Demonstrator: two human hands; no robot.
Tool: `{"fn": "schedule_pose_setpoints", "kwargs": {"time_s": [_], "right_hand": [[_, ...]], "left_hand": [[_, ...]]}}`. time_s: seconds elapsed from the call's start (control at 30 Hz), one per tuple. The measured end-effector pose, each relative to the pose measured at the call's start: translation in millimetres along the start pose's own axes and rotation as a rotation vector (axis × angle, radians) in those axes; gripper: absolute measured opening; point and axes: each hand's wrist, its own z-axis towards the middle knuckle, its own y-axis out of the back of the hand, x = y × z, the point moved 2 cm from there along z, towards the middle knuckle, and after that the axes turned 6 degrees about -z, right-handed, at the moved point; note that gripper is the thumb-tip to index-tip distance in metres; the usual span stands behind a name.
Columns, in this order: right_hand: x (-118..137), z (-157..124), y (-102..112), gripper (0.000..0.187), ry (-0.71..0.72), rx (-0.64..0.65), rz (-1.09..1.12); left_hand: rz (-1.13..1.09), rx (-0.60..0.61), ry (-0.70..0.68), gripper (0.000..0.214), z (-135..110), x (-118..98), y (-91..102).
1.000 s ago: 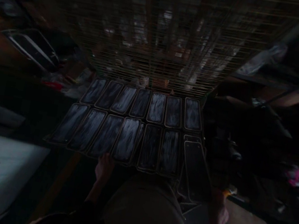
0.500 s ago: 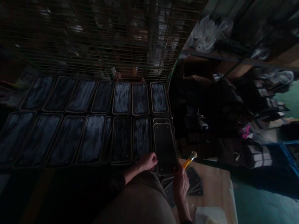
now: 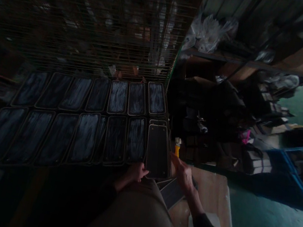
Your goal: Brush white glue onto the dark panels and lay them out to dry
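A dark rectangular panel (image 3: 158, 150) with a pale rim and rounded corners lies at the right end of the near row, on top of another panel. My left hand (image 3: 137, 171) is closed at its lower left corner, the fingertips touching the edge. My right hand (image 3: 183, 174) is wrapped round a yellow-handled brush (image 3: 177, 147), its bristle end pointing up, just right of the panel. Whitish streaks cover neighbouring panels such as this one (image 3: 137, 138); the panel between my hands looks plain dark.
A wire mesh cage wall (image 3: 108, 43) rises behind the two rows of panels. To the right stands a wooden board (image 3: 214, 187) with more dark panels (image 3: 174, 192) on it. Beyond are a shelf with plastic bags (image 3: 209, 33) and a blue-framed cart (image 3: 286, 164).
The brush has swung from tilting right to nearly upright as my right hand moved left and up, beside the panel. My left hand stays at the panel's lower corner. The view has shifted slightly.
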Motion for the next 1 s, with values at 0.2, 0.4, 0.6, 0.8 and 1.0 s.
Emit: {"fn": "schedule_pose_setpoints", "kwargs": {"time_s": [0.2, 0.4, 0.6, 0.8, 1.0], "right_hand": [[6, 82, 15, 0.035, 0.082, 0.002, -0.095], [-9, 116, 5, 0.033, 0.129, 0.027, -0.242], [-10, 116, 0, 0.034, 0.154, 0.124, -0.282], [-1, 59, 13, 0.033, 0.168, 0.257, -0.254], [9, 5, 26, 0.032, 0.141, 0.386, -0.164]], "left_hand": [[-0.416, 0.101, 0.121, 0.018, -4, 4, -14.9], [-0.542, 0.124, 0.089, 0.014, -14, 1, -12.7], [-0.572, 0.095, 0.100, 0.013, -17, 0, -14.1], [-0.618, 0.107, 0.086, 0.018, -18, 0, -13.9], [-0.678, 0.148, 0.061, 0.018, -19, 4, -12.7]]}}
